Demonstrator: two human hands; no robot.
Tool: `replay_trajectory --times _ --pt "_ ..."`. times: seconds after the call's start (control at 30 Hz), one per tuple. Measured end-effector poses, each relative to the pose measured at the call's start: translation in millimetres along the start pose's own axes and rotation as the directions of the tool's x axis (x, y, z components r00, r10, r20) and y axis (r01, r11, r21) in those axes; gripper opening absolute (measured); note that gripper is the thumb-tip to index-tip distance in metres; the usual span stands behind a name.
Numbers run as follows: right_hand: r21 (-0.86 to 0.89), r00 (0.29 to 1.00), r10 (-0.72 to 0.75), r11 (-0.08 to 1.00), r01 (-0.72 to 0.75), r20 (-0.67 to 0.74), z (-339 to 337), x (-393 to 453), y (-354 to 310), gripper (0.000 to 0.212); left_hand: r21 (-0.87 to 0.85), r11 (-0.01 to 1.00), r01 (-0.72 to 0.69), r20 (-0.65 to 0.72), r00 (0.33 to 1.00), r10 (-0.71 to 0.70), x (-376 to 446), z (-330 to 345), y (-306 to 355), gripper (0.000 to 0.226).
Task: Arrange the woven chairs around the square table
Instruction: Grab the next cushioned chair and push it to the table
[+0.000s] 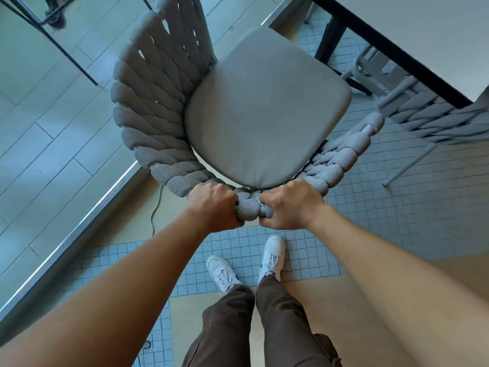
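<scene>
Grey rope-weave chair (164,107) is clamped at its back rim by both my left hand (214,205) and right hand (293,205), sitting near the square table (412,25) corner but not tucked in, while 1 other woven chair (434,120) looks placed already.

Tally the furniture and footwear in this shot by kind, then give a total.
Woven chairs: 2, the held chair gripped at its back by the left hand and right hand, and a second chair partly under the table.
Tables: 1, the table.
Seat cushions: 1, the cushion.
White shoes: 2, and.
Total: 6
</scene>
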State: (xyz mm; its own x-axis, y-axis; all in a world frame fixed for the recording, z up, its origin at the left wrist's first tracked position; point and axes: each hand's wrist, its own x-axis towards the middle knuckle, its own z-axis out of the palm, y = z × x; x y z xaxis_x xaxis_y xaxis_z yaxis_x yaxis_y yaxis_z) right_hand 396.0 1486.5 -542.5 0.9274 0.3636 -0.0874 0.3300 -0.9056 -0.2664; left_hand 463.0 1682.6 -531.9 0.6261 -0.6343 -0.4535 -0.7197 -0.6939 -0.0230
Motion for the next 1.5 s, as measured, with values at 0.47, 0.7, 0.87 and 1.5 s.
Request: replay_trajectory --times 0.47,0.7,0.87,1.5 --pt "-0.056 0.925 0.285 0.958 -0.280 0.250 -10 17 -44 0.098 -0.021 0.908 -0.418 -0.085 0.906 0.415 0 -5 -75 0.060" --pt "0.022 0.855 0.507 0.859 -0.512 0.112 20 76 -129 0.076 0.078 0.860 -0.504 -0.074 0.857 0.509 16 -8 -166 0.054" --pt "-0.016 0.779 0.627 0.779 -0.627 -0.022 24 101 -139 0.053 0.168 0.826 -0.538 -0.128 0.819 0.559 25 2 -180 0.046" --pt "-0.075 0.759 0.651 0.758 -0.648 0.016 14 126 -102 0.051 0.246 0.797 -0.551 -0.224 0.768 0.600 69 -12 -186 0.041"
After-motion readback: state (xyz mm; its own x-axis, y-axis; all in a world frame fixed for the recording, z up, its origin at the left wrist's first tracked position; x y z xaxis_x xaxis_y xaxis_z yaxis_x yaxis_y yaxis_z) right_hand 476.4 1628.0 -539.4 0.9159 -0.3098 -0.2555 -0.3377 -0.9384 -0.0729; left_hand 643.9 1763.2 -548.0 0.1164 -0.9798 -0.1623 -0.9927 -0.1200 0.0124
